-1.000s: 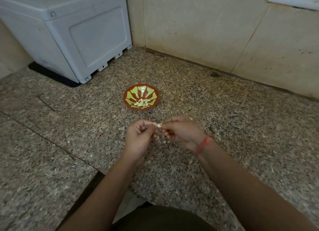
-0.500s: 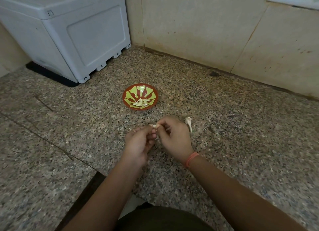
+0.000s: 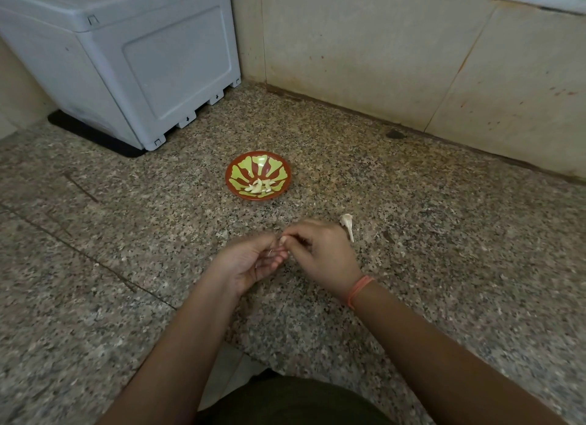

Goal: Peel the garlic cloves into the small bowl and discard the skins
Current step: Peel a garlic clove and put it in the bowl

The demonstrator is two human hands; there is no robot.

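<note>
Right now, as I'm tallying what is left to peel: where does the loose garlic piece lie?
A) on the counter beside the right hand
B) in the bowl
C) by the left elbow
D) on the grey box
A: the garlic piece lies on the counter just beyond the right hand, apart from the bowl with its peeled cloves.
</note>
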